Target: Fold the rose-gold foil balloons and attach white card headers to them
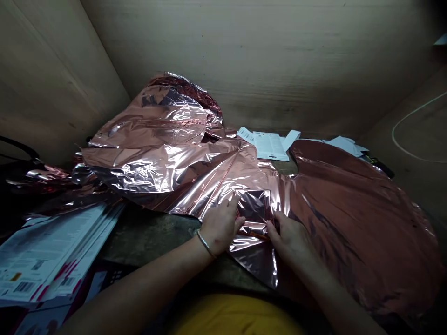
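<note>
Folding or flattening appears in hand: near the desk's front edge, the left hand and right hand flank a foil square amid pink foil; whether the fingers clamp it cannot be told. The next move seemingly calls for even pressure. Working room shows front-left, between pink foil and cards.

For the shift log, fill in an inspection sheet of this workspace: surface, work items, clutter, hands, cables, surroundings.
Surface: dark worktop, mottled, largely covered.
Work items: shiny rose foil, creased and spread wide; darker rectangular piece between the hands, separate or folded unclear.
Clutter: stacked printed cards at left; white printed cards behind the foil.
Hands: left hand and right hand flank the rectangle, fingers on foil.
Cables: thin pale cord, curved, far right.
Surroundings: pale panels behind and left.
</note>
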Tool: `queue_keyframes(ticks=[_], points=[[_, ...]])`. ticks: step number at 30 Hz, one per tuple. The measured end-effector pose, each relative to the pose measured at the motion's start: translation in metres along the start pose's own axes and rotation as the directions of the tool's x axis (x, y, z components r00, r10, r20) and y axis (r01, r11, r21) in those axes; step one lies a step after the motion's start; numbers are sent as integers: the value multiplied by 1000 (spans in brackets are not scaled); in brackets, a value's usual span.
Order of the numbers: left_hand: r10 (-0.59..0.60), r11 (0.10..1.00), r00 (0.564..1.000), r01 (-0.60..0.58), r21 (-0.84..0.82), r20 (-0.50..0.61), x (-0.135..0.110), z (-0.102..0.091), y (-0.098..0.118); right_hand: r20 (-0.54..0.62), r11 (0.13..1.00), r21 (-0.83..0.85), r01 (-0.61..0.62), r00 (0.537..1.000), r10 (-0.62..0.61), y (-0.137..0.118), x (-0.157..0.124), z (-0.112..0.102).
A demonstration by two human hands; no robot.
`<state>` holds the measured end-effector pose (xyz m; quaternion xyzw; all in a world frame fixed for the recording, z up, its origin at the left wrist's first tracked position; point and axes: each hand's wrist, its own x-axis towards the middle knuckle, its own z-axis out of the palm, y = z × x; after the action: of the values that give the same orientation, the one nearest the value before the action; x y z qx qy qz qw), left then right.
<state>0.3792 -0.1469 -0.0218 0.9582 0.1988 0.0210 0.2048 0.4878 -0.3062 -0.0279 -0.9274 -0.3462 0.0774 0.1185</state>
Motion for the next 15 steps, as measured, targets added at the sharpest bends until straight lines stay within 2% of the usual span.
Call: queue_keyframes(ticks=[2, 4, 6, 8, 11, 15], points=[[37, 997, 999, -39, 67, 35, 1, -2, 2, -150, 992, -115, 48, 987, -66, -1, -1, 2], [55, 991, 996, -64, 119, 74, 3, -4, 3, -258, 964, -200, 173, 940, -222, 1, 0, 8], [88, 990, 992, -97, 104, 89, 6, -8, 2, -195, 912, -221, 346, 901, -388, 5, 2, 17], [81, 997, 994, -82, 12, 76, 11, -14, -1, -72, 874, -206, 440, 884, -462, 9, 4, 27], [-16, 990, 996, 28, -138, 87, 27, -23, -6, -33, 886, -216, 411, 904, -427, 12, 5, 36], [-133, 954, 959, 193, -230, 251, 54, -28, -8, -45, 888, -251, 385, 912, -408, 10, 3, 34]])
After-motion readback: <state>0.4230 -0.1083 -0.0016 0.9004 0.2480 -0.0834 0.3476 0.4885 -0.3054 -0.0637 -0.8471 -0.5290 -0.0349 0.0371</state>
